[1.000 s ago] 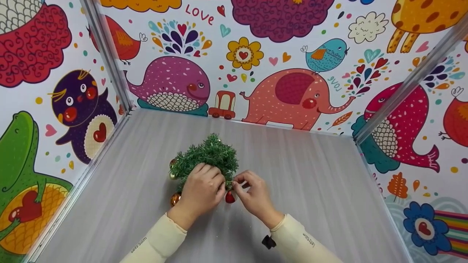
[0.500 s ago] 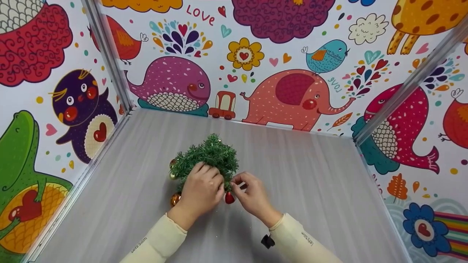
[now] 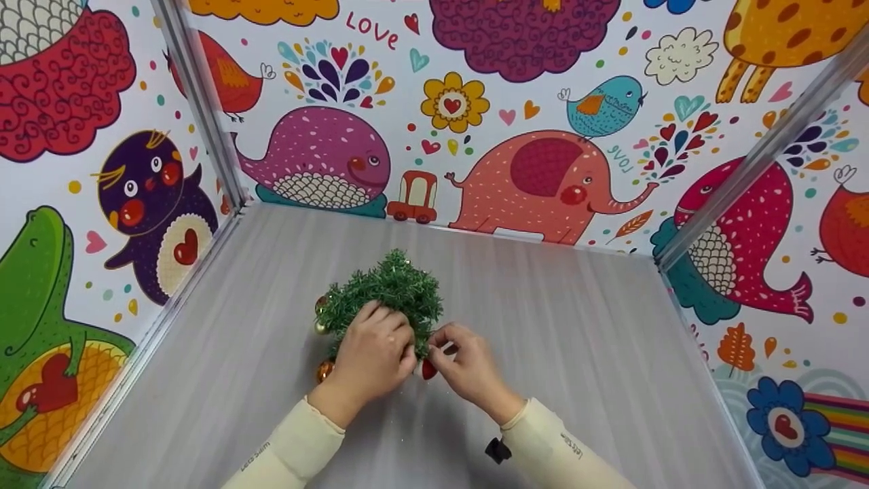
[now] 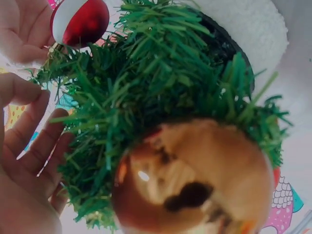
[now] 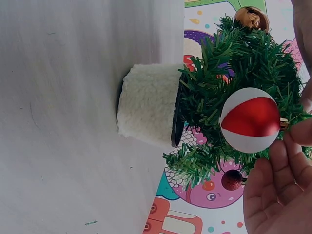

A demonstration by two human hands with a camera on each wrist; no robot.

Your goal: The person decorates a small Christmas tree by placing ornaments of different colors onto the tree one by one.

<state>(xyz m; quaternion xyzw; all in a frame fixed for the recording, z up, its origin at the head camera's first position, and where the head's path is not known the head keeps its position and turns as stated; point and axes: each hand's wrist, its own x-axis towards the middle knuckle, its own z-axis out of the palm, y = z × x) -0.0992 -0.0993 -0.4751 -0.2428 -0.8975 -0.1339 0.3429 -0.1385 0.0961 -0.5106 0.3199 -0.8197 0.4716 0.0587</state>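
Note:
A small artificial Christmas tree stands on the table, its white fleecy pot visible in the right wrist view. My left hand reaches over the near side with fingers curled into the green branches, gripping a branch; some fingertips are hidden in the needles. At the lower right of the tree, my right hand pinches the gold cap of a red-and-white Christmas bauble. That bauble hangs against the branches, close to the left thumb. A shiny copper bauble fills the front of the left wrist view.
A dark red glittery bauble hangs on another branch. Gold and orange baubles show on the tree's left side. The grey wood-grain table is enclosed by printed cartoon panels at the back and sides.
My right fingers have shifted slightly at the bauble, which has turned to show more white and sits partly behind the thumb. The left hand and tree have hardly moved.

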